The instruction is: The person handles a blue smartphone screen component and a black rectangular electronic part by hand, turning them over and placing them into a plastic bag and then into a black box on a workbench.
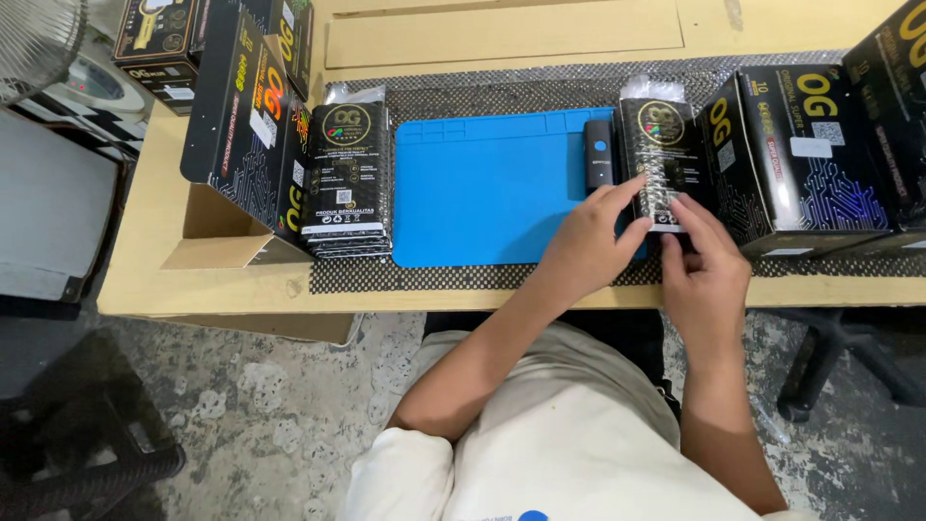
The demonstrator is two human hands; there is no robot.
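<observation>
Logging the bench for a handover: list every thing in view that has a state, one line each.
Left hand: fingers on the black foil packet stack.
Right hand: fingertips at the same stack's near edge.
Black foil packet stack: lying flat, held by both hands.
Second black packet stack: flat, untouched.
Blue rubber mat: flat, bare.
Brown cardboard box: open.

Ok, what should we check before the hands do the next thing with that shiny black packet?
1. Both hands on the packet: ok; left hand and right hand touch its lower end.
2. Grip firm: cannot tell.
3. Blue mat has bare room: ok.
4. Small black device apart from the fingers: ok, but close.
5. Stack of packets at the mat's left edge lies tidy: ok.
</observation>
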